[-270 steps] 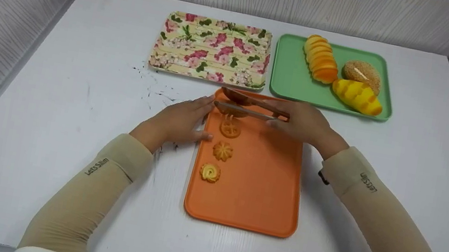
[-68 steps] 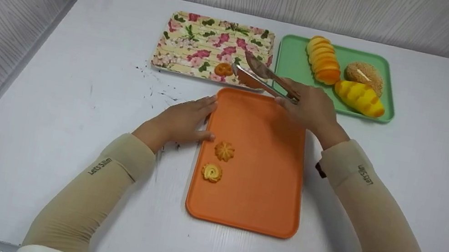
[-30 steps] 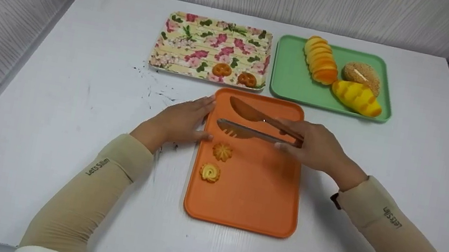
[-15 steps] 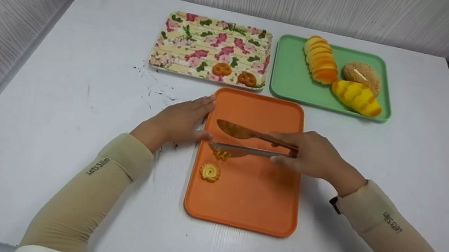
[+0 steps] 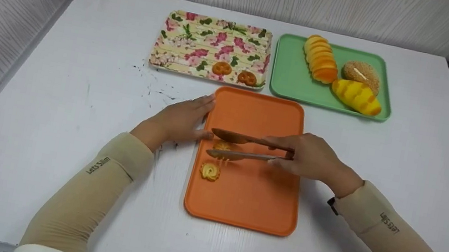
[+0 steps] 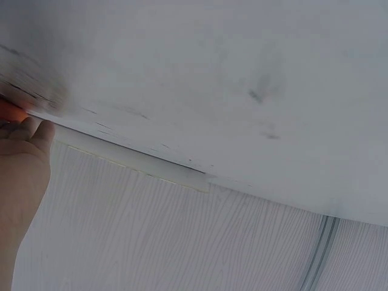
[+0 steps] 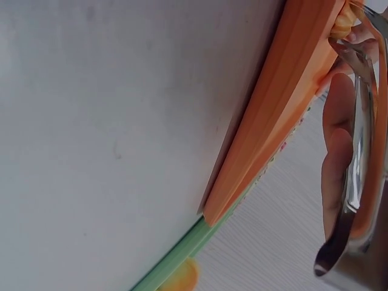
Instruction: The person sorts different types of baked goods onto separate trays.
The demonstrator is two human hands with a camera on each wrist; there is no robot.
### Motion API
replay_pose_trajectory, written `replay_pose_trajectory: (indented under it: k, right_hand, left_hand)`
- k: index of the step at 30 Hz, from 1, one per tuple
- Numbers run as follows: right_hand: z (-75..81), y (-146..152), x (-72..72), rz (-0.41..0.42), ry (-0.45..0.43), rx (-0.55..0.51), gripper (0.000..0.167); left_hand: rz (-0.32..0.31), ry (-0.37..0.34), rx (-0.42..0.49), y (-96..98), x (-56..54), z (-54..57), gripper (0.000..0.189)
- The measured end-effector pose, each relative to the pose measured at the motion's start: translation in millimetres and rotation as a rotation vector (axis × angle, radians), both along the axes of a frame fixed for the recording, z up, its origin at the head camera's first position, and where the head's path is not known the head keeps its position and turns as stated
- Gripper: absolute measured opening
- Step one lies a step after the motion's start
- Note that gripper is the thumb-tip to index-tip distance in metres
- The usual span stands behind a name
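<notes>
In the head view my right hand (image 5: 316,158) grips metal tongs (image 5: 249,141). Their two arms stand spread on either side of a flower-shaped cookie (image 5: 222,145) on the orange tray (image 5: 248,199), and the near arm partly covers it. Just below lies a round swirl cookie (image 5: 210,171). My left hand (image 5: 174,122) rests against the tray's left edge, fingers extended and thumb on the rim. From the right wrist camera, the tong tips (image 7: 348,48) reach around a cookie (image 7: 343,23) at the tray.
Behind the orange tray is a floral tray (image 5: 194,37) carrying two pretzel-shaped cookies (image 5: 221,68). To its right, a green tray (image 5: 288,77) bears a sliced-looking loaf (image 5: 320,60), a sesame bun (image 5: 361,74) and a yellow bread roll (image 5: 356,96). Patterned walls border the white table (image 5: 50,90).
Both pretzel-shaped cookies went from the orange tray to the floral tray. My right hand then brought the tongs back and down around the flower-shaped cookie. The left hand stayed put.
</notes>
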State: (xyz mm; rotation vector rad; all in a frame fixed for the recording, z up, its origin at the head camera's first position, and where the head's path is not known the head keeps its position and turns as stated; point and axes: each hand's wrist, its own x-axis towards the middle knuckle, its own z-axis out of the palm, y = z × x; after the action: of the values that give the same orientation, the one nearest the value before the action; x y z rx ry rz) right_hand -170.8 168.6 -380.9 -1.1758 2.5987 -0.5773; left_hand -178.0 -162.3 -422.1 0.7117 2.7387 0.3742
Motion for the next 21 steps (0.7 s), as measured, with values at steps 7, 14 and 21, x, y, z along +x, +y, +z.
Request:
replay_pose_trajectory:
  k: [7, 14, 21]
  right_hand:
    - [-0.3, -0.4, 0.5, 0.008, 0.032, -0.01, 0.05]
    - [0.1, 0.6, 0.0, 0.002, 0.06, -0.011, 0.048]
    - [2.8, 4.0, -1.7, -0.009, 0.049, -0.019, 0.048]
  left_hand:
    - [0.006, 0.001, -0.003, -0.4, -1.4, -1.3, 0.089]
    - [0.005, -0.001, 0.009, -0.2, -0.7, -1.8, 0.09]
    - [-0.009, 0.008, 0.009, -0.5, 0.1, -1.1, 0.088]
